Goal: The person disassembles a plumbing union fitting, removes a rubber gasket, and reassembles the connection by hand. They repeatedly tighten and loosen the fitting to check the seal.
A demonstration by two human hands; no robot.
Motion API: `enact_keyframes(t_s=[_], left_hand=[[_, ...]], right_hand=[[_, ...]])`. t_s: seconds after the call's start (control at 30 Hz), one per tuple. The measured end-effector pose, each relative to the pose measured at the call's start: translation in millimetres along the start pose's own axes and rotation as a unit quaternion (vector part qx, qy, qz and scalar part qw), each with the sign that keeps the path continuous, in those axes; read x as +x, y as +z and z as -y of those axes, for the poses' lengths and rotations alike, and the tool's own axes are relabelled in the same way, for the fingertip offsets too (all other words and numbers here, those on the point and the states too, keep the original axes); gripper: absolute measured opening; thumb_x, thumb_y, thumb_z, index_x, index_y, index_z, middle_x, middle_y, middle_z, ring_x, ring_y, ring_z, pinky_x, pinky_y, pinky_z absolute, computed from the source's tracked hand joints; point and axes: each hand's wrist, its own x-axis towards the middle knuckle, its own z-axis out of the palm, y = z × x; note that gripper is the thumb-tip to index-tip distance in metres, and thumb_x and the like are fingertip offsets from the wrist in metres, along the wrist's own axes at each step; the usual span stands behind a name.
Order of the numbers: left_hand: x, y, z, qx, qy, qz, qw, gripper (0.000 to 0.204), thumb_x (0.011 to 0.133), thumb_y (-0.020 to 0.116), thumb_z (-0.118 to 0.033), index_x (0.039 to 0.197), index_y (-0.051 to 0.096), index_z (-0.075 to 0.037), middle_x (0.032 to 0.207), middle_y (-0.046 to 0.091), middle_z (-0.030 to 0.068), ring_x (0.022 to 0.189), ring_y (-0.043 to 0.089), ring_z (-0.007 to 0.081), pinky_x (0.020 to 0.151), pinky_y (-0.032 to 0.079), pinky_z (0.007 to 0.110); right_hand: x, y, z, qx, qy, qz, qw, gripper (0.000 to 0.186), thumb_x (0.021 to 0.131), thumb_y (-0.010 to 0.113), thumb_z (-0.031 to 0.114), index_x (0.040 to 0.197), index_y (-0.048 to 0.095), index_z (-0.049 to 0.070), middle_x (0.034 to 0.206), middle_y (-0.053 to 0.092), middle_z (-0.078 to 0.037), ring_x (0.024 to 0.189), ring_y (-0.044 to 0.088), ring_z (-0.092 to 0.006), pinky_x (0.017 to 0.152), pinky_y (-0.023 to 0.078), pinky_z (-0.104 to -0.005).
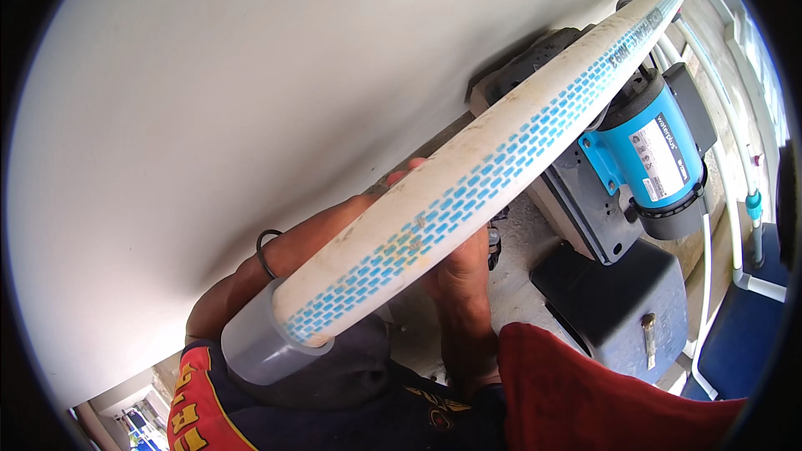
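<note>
A long white pipe (493, 175) patterned in blue crosses diagonally, a grey socket (263, 342) on its lower end. Behind it, my left forearm wears a dark band, and my left hand (380, 200) shows only a few fingertips above the pipe's upper edge. My right hand (464, 259) is under the pipe, its fingers mostly hidden. I cannot see what either hand grips or whether it touches the pipe. A small dark fitting (494, 246) sits beside my right hand.
A blue pump (647, 146) on a dark base (597, 225) is at the right, above a dark box (618, 301). Thin white pipes (739, 259) run down beside a dark blue surface (735, 342). A white wall (184, 100) fills the left, with red cloth (576, 376) at bottom right.
</note>
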Motion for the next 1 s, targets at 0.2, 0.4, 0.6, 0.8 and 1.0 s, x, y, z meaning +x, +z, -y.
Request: enact_keyframes(t_s=[0.2, 0.4, 0.6, 0.8, 1.0], left_hand=[[-2, -1, -1, -0.034, -0.039, 0.012, 0.999, 0.066, 0.088, 0.067, -0.039, 0.134, 0.043, 0.002, 0.119, 0.052, 0.0152, 0.11, 0.05, 0.0233, 0.093, 0.041, 0.033], [-6, -6, 0, -0.098, -0.096, 0.026, 0.99, 0.067, 0.087, 0.068, -0.04, 0.133, 0.044, 0.002, 0.116, 0.053, 0.0145, 0.106, 0.051, 0.0223, 0.089, 0.043, 0.033], [-9, -5, -1, -0.114, -0.112, 0.022, 0.987, 0.068, 0.086, 0.069, -0.042, 0.131, 0.044, 0.002, 0.112, 0.054, 0.0138, 0.101, 0.053, 0.0213, 0.086, 0.044, 0.032], [-10, -4, -4, -0.126, -0.125, 0.017, 0.984, 0.068, 0.085, 0.07, -0.043, 0.13, 0.045, 0.002, 0.108, 0.055, 0.0131, 0.096, 0.054, 0.0202, 0.082, 0.046, 0.031], [-11, -1, -7, -0.137, -0.138, 0.012, 0.981, 0.069, 0.085, 0.071, -0.045, 0.129, 0.045, 0.002, 0.104, 0.056, 0.0124, 0.091, 0.056, 0.0192, 0.078, 0.047, 0.03]], right_hand=[[-1, 2, 7, -0.03, 0.028, -0.018, 0.999, 0.072, 0.077, 0.082, 0.027, 0.131, 0.046, -0.005, 0.117, 0.061, -0.021, 0.106, 0.064, -0.0276, 0.09, 0.054, -0.0392], [22, -31, -18, 0.075, -0.003, 0.113, 0.991, 0.1, 0.061, 0.092, 0.042, 0.135, 0.043, -0.004, 0.123, 0.058, -0.019, 0.117, 0.056, -0.0311, 0.098, 0.048, -0.04], [24, -42, -30, 0.072, -0.039, 0.126, 0.989, 0.099, 0.062, 0.093, 0.038, 0.136, 0.044, -0.004, 0.126, 0.056, -0.017, 0.119, 0.053, -0.0293, 0.1, 0.045, -0.0393], [20, -38, -26, 0.062, -0.025, 0.118, 0.991, 0.092, 0.065, 0.09, 0.029, 0.136, 0.043, -0.005, 0.126, 0.057, -0.02, 0.12, 0.056, -0.0305, 0.099, 0.051, -0.0413], [14, -30, -15, 0.049, -0.015, 0.098, 0.994, 0.08, 0.07, 0.084, 0.019, 0.135, 0.044, -0.006, 0.122, 0.06, -0.023, 0.114, 0.061, -0.0304, 0.097, 0.053, -0.0416]])
